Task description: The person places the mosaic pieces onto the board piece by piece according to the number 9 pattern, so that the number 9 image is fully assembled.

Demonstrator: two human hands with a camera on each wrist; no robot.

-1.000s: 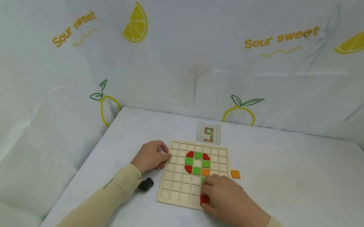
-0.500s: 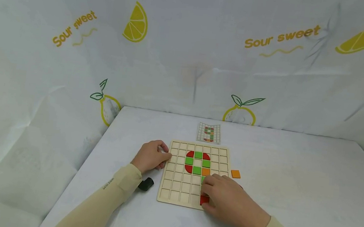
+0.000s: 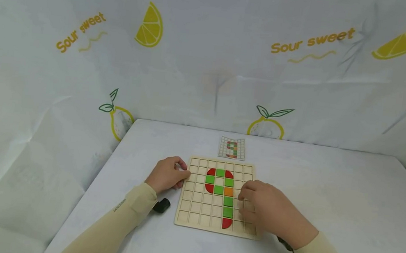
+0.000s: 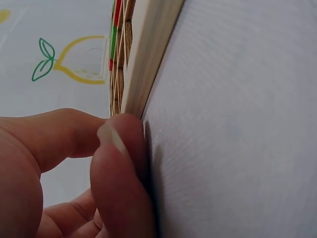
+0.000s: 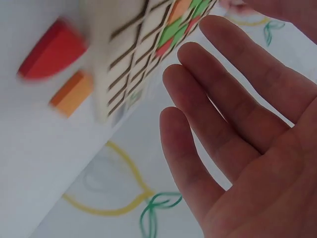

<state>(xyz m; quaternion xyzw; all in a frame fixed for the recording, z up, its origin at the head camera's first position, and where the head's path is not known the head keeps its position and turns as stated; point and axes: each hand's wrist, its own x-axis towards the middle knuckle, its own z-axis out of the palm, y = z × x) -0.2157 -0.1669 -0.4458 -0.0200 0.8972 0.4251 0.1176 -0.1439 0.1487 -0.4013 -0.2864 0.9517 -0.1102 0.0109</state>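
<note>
My left hand [image 3: 168,175] is at the left edge of the wooden grid board [image 3: 196,208], its thumb and curled forefinger gripping that edge in the left wrist view. Green, orange and red tiles form a 9 on the board; the lowest is a red quarter-round tile [image 3: 227,223]. Over the board's right side hovers my right hand [image 3: 272,210], fingers loosely extended and holding nothing. Beside the board, the right wrist view shows a loose red quarter-round tile [image 5: 53,50] and an orange square tile [image 5: 72,93] on the table. My right hand hides both in the head view.
A small card [image 3: 232,147] with a 9 pattern lies behind the board. A black object [image 3: 162,205] shows by my left wrist. White cloth [image 3: 202,60] printed with lemons hangs behind the white table [image 3: 337,190].
My right hand has let go of the red quarter-round tile at the column's foot and moved right and up. The green tiles above it are now uncovered. My left hand stays put.
</note>
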